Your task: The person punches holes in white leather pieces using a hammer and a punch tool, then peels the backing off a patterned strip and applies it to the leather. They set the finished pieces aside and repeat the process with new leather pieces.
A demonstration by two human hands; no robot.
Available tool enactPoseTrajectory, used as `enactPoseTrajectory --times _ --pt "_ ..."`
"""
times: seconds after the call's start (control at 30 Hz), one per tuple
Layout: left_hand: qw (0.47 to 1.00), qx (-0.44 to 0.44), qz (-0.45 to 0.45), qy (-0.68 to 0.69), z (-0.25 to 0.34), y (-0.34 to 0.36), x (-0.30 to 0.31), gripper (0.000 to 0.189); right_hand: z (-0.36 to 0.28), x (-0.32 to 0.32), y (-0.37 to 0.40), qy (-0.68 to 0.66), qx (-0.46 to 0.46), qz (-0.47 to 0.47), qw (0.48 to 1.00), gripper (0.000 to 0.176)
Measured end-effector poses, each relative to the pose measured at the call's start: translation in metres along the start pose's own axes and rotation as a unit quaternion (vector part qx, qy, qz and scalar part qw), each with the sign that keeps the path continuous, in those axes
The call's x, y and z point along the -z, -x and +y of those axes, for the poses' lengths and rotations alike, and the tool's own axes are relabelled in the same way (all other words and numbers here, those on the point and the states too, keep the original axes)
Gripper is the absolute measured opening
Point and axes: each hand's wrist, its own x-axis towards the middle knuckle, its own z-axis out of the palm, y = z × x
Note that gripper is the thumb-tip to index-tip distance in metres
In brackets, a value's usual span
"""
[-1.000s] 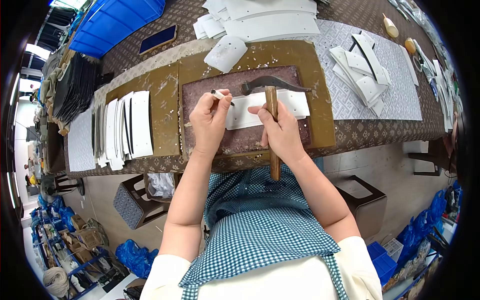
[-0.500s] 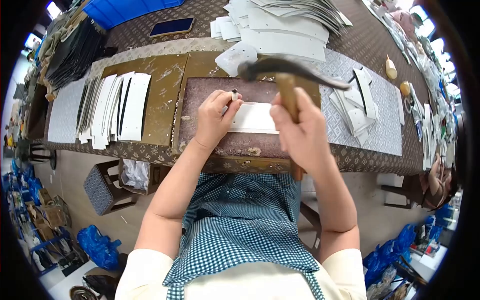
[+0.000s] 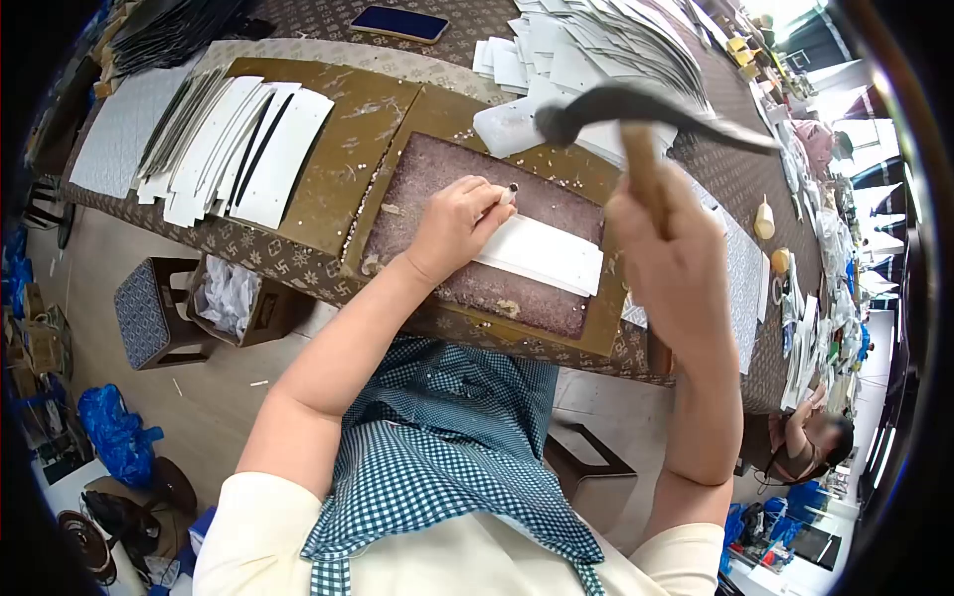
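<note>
My left hand [image 3: 452, 228] is closed around a short punch [image 3: 509, 193] with a pale body and dark top. The punch stands over the left end of a white strip [image 3: 547, 256], and my fingertips hide its lower end. This strip lies on a worn purplish board [image 3: 412, 179]. My right hand [image 3: 681, 268], slightly blurred, grips the wooden handle of a claw hammer [image 3: 646, 111]. Its dark metal head is raised, up and to the right of the punch, apart from it.
White and black strips [image 3: 283, 159] lie fanned on the left. Stacked white pieces [image 3: 606, 50], a translucent block [image 3: 512, 127] and a phone [image 3: 399, 24] are at the back. Small bottles [image 3: 764, 221] stand at right. Another person [image 3: 810, 442] sits at far right.
The whole view has turned, so the table now slopes down to the right. My right hand has moved right with the hammer. My left hand still holds the punch at the strip.
</note>
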Motion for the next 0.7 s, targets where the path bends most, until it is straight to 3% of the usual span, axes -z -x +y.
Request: enactPoseTrajectory --times 0.07,0.17,0.23,0.27,0.33,0.43,0.5,0.6,0.67,0.7 --pt "1.000 0.006 -0.006 -0.006 -0.001 0.001 0.001 0.010 -0.033 0.013 -0.005 -0.171 0.158 0.136 0.963 0.019" --pt "1.000 0.006 -0.009 -0.010 -0.001 0.000 0.002 0.010 -0.047 0.024 -0.008 -0.319 0.281 0.165 0.890 0.017" --pt "1.000 -0.002 0.001 -0.002 -0.001 0.000 0.000 0.011 -0.030 -0.002 -0.004 -0.252 0.186 0.199 0.928 0.018" --pt "1.000 0.002 -0.009 -0.011 -0.001 0.000 0.002 0.011 -0.010 -0.015 -0.002 -0.119 0.057 0.156 0.979 0.019" --pt "0.999 0.012 -0.025 -0.027 0.002 0.000 0.004 0.011 0.050 -0.032 -0.002 0.128 0.021 -0.076 0.989 0.023" --pt "0.999 0.026 -0.022 -0.008 -0.001 0.000 0.002 0.012 0.052 -0.032 0.015 -0.030 -0.098 -0.033 0.994 0.020" --pt "0.999 0.036 -0.034 -0.012 0.000 -0.001 0.003 0.011 0.060 -0.041 0.024 -0.186 -0.173 0.010 0.967 0.017" --pt "0.995 0.074 -0.069 0.025 0.003 -0.001 0.007 0.012 0.082 -0.073 0.027 -0.348 -0.149 0.068 0.923 0.017" --pt "0.989 0.098 -0.084 0.069 -0.004 0.002 0.007 0.014 0.101 -0.104 0.026 -0.365 -0.145 0.097 0.915 0.023" --pt "0.981 0.125 -0.138 0.055 0.002 -0.004 0.015 0.017 0.112 -0.120 0.028 -0.399 -0.149 0.106 0.898 0.021"
